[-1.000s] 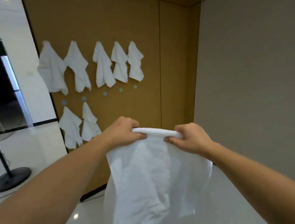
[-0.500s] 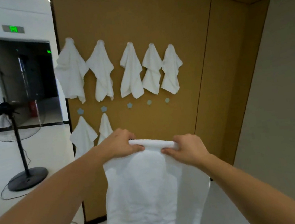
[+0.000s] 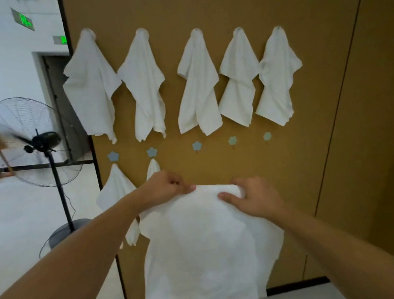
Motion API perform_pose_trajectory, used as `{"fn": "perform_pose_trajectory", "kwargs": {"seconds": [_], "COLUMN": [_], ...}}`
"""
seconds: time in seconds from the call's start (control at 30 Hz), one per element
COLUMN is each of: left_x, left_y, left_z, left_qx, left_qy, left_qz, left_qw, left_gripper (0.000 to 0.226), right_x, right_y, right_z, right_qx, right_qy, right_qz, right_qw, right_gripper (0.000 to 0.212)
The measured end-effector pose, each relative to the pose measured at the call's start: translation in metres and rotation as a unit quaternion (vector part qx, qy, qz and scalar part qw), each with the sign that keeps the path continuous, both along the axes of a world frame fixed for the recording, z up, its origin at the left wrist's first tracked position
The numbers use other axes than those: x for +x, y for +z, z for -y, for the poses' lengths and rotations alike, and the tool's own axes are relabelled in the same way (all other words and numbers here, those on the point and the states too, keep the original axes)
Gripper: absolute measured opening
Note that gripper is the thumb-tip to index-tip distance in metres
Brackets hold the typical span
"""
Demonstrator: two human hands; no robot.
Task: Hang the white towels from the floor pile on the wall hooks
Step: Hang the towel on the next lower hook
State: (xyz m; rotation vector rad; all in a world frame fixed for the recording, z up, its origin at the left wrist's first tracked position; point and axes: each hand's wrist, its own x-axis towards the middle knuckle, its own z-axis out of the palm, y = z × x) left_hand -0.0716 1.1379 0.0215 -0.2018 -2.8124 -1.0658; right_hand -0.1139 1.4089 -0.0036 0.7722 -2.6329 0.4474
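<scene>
Hanging is under way: a white towel [image 3: 202, 247] is pinched along its top edge by both hands [image 3: 168, 187] [image 3: 255, 198], to be lifted onto the 3rd lower hook [image 3: 196, 146].

Soft matt cloth towel [image 3: 203, 259]; matt tan wall panel [image 3: 223, 3]; wire-metal fan [image 3: 31, 141] cage at nine o'clock; glossy pale floor [image 3: 15, 219].

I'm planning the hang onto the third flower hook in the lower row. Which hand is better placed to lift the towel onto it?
Probably the right hand: it grips the towel top edge below the free hook, while the left hand sits nearer the occupied hook.
</scene>
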Motion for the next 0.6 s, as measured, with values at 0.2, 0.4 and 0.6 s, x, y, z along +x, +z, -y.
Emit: {"fn": "perform_pose_trajectory", "kwargs": {"seconds": [0.2,0.4,0.6], "left_x": [-0.119,-0.210,-0.307], "left_y": [-0.001,-0.021,-0.044], "left_z": [0.012,0.025,0.036], "left_qx": [0.006,0.010,-0.055], "left_qy": [0.079,0.123,0.137], "left_qz": [-0.010,-0.111,-0.188], "left_qw": [0.997,0.986,0.971], "left_gripper": [0.026,0.023,0.011], "right_x": [-0.145,-0.256,-0.346], "right_y": [-0.009,-0.032,-0.049], "right_z": [0.021,0.048,0.086], "right_qx": [-0.098,-0.155,-0.191], "right_qy": [0.064,0.092,0.049], "right_qz": [0.025,0.041,0.003], "right_qw": [0.993,0.983,0.980], "right_gripper": [0.036,0.033,0.030]}}
